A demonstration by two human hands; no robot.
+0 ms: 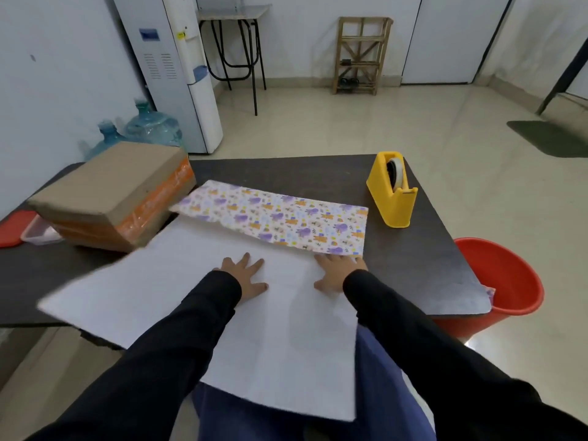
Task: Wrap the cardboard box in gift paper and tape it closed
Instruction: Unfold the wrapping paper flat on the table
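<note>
Sleeves (178, 338) led to L hand (243, 276) and R hand (337, 270), both flat, fingers spread, pressing paper (165, 281), gripping nothing. Paper: thin, floppy, prob. tears; take by edges. Printed strip (280, 218) folded back just past R hand. Box (108, 192) beyond-left of L hand, untouched; looked stiff, weighty, so grab both ends.

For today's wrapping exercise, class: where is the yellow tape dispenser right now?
In the head view, the yellow tape dispenser stands at the far right corner of the table, just right of the patterned fold of the gift paper.
</note>
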